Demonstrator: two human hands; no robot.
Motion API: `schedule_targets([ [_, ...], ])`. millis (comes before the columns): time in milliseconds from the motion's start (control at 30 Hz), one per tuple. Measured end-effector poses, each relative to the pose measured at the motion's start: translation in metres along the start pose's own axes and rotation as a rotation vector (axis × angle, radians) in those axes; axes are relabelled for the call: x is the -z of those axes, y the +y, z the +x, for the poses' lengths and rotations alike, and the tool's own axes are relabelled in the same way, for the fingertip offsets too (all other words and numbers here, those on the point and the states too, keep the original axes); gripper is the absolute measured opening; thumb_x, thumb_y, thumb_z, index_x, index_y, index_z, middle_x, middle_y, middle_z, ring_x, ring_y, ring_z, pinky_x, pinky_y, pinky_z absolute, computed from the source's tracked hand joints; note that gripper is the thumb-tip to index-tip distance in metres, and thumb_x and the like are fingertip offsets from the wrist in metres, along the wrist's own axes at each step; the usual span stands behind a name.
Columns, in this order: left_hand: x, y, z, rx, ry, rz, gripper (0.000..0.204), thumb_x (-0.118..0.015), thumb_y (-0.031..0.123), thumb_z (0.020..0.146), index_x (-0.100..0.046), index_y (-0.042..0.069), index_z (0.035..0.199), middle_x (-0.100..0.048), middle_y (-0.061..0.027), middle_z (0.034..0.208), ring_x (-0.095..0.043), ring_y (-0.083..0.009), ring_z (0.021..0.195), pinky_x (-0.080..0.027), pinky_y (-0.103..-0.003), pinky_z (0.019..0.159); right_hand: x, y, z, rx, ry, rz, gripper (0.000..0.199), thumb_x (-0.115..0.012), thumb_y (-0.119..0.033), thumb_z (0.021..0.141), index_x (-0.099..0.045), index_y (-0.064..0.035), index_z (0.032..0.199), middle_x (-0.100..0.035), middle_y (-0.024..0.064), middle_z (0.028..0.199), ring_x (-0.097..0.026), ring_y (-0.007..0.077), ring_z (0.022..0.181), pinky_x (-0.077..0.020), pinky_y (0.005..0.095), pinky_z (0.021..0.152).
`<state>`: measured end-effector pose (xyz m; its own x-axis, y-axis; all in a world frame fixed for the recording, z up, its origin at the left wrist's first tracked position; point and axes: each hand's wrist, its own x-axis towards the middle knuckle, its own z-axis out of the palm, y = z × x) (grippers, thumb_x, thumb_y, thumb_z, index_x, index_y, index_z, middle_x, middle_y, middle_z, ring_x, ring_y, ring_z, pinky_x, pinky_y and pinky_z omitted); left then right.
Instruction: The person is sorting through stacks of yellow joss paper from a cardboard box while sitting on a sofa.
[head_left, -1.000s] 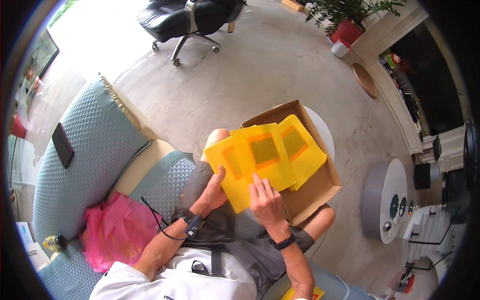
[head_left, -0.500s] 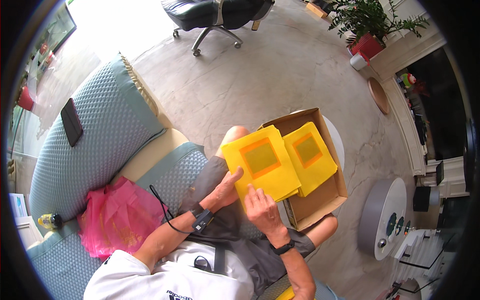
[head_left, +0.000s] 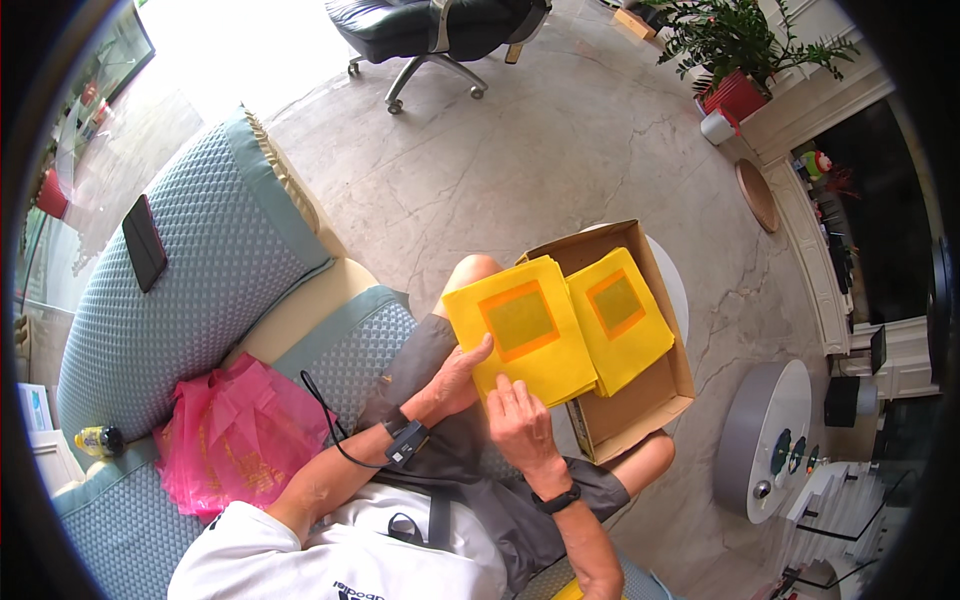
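A stack of yellow joss paper (head_left: 570,365), each top sheet marked with an orange square around a dull olive one, lies over my lap. My left hand (head_left: 462,378) grips its left edge, thumb on top and fingers hidden beneath. Bent fingers of my right hand (head_left: 520,420) press together at the stack's near edge. The stack's right side overlaps a second pile of the same yellow paper (head_left: 655,340). That pile rests in a shallow open cardboard box (head_left: 640,413) by my right knee.
On the sofa to my left lie a pink plastic bag (head_left: 240,440), a dark phone (head_left: 145,243) and a small bottle (head_left: 98,441). A cable (head_left: 322,405) runs to my left wrist device. A wheeled chair (head_left: 440,40) stands ahead; a round grey-white table (head_left: 762,440) is at right.
The held stack's far edge has dipped slightly toward me. My left thumb has slid a little to the right; the right hand has barely shifted.
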<state>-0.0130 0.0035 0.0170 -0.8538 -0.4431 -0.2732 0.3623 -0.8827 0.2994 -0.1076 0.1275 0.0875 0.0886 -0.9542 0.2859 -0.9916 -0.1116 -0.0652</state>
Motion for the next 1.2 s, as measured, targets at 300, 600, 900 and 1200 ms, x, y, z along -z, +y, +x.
schedule_targets([
  [300, 0.009, -0.005, 0.005, -0.026, 0.038, 0.019, 0.045, -0.063, 0.034, 0.107, -0.053, 0.008, 0.143, -0.063, -0.0079, 0.138, -0.062, -0.0231, 0.122, -0.052, -0.041, 0.103, -0.004, -0.005, 0.000, -0.020, -0.018, -0.028, 0.020, -0.067, -0.010, 0.082, -0.068, 0.0010, 0.099, -0.069, 0.0196, 0.116, -0.065, 0.0277, 0.092, -0.0557, 0.0340, 0.068],
  [600, 0.001, -0.002, 0.001, 0.003, 0.037, -0.050, 0.044, -0.064, 0.034, 0.106, -0.055, 0.010, 0.142, -0.065, -0.0081, 0.135, -0.061, -0.0258, 0.124, -0.049, -0.044, 0.106, -0.006, -0.009, 0.003, -0.117, 0.005, 0.030, 0.008, -0.065, -0.005, 0.082, -0.060, -0.0015, 0.087, -0.068, 0.0209, 0.115, -0.065, 0.0306, 0.090, -0.0572, 0.0379, 0.069],
  [900, 0.004, -0.004, 0.004, -0.002, 0.086, -0.034, 0.040, -0.058, 0.031, 0.109, -0.054, 0.007, 0.141, -0.064, -0.0093, 0.135, -0.062, -0.0264, 0.123, -0.050, -0.044, 0.107, -0.007, -0.011, 0.002, -0.125, 0.017, 0.036, 0.015, -0.067, -0.006, 0.081, -0.065, 0.0009, 0.094, -0.067, 0.0211, 0.117, -0.065, 0.0298, 0.089, -0.0582, 0.0371, 0.070],
  [1200, 0.004, -0.004, 0.004, -0.046, 0.132, 0.029, 0.042, -0.059, 0.033, 0.109, -0.053, 0.007, 0.141, -0.065, -0.0096, 0.134, -0.064, -0.0253, 0.119, -0.053, -0.042, 0.103, -0.014, -0.017, 0.000, -0.129, 0.008, 0.015, 0.021, -0.068, -0.008, 0.080, -0.067, 0.0020, 0.099, -0.068, 0.0212, 0.119, -0.066, 0.0291, 0.090, -0.0588, 0.0362, 0.073],
])
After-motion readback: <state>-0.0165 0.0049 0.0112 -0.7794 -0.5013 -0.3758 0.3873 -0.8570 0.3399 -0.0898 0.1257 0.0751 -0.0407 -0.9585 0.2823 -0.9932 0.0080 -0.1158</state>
